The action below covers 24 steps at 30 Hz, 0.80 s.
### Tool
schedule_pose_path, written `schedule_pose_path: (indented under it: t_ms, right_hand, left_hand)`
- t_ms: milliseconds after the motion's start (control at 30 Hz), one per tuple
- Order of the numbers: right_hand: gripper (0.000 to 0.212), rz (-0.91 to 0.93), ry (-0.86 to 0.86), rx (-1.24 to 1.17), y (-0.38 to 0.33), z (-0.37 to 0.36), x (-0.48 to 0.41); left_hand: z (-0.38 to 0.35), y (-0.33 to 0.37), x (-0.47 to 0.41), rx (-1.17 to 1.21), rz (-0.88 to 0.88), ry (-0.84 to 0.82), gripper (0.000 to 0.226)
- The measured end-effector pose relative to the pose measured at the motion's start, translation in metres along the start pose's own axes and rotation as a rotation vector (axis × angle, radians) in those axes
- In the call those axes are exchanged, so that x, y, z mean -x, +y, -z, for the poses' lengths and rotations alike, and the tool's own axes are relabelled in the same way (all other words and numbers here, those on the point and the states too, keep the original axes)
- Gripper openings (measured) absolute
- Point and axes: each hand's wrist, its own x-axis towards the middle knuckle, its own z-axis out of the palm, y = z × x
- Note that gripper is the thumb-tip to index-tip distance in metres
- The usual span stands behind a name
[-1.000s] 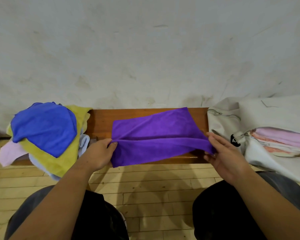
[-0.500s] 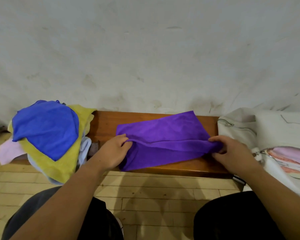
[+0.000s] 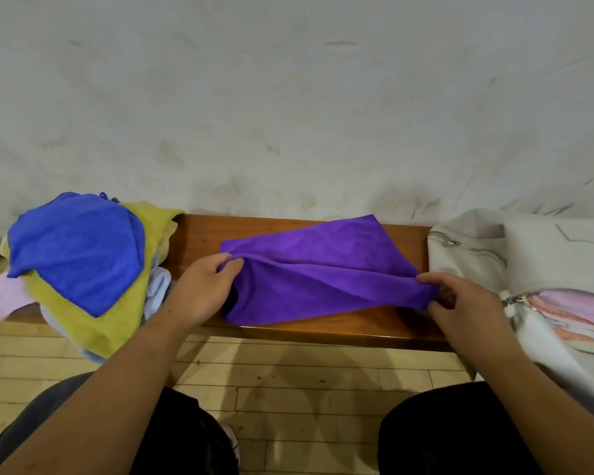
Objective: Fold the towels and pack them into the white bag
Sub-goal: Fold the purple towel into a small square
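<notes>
The purple towel (image 3: 323,272) is held stretched between the hands over the bench (image 3: 203,234), one end pinched by the left hand (image 3: 201,291), the other by the right hand (image 3: 465,305), just beside the white bag (image 3: 477,258). Should either pinch be loosened, the fold could be lost.

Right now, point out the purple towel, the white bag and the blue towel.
purple towel (image 3: 323,269): head view, middle of its upper fold.
white bag (image 3: 474,248): head view, bare fabric of its left side, above the open zip.
blue towel (image 3: 76,248): head view, centre of its top face.
</notes>
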Motion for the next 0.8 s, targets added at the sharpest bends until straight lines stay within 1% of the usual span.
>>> schedule_pose_path:
  t_ms: [67,133,200,233,267,333,367,433,500,600,733,800]
  right_hand:
    - [0.036,0.021,0.047,-0.054,0.0,0.001,0.002]
    - [0.024,0.033,0.068,-0.102,0.0,0.002,0.004]
    - [0.01,0.064,0.092,-0.108,0.0,0.002,0.004]
    - [0.009,0.084,0.117,-0.097,0.0,0.001,0.004]
    - [0.011,0.113,0.149,-0.083,-0.001,0.001,0.004]
    - [0.015,0.205,0.175,-0.07,-0.002,-0.002,0.005]
    - [0.016,0.24,0.145,-0.083,-0.004,-0.002,0.006]
    - [0.015,0.234,0.048,-0.122,-0.008,-0.004,0.01]
    - [0.015,0.245,0.015,-0.053,-0.008,-0.009,0.012]
    - [0.024,0.279,0.065,0.079,-0.006,-0.015,0.01]
    - [0.022,0.256,0.106,0.075,-0.008,-0.014,0.009]
    - [0.027,0.228,0.146,0.075,-0.008,-0.012,0.009]
  left_hand:
    - [0.002,0.004,0.003,0.111,0.045,0.036,0.051]
    - [0.003,0.004,0.003,0.192,0.095,0.065,0.048]
    - [0.005,0.002,0.004,0.248,0.138,0.085,0.049]
    - [0.006,0.001,0.003,0.263,0.15,0.091,0.053]
    - [0.006,-0.001,0.002,0.262,0.158,0.086,0.053]
    - [0.005,-0.003,0.003,0.236,0.185,0.068,0.043]
    - [0.004,-0.004,0.003,0.218,0.202,0.049,0.037]
    - [0.002,0.0,0.006,0.17,0.23,-0.008,0.032]
    - [-0.002,-0.001,0.006,0.072,0.219,-0.046,0.031]
    - [-0.005,0.0,0.008,-0.068,0.199,-0.053,0.033]
    - [-0.002,-0.005,0.004,-0.111,0.184,-0.071,0.035]
    - [0.0,-0.008,0.002,-0.116,0.2,-0.084,0.035]
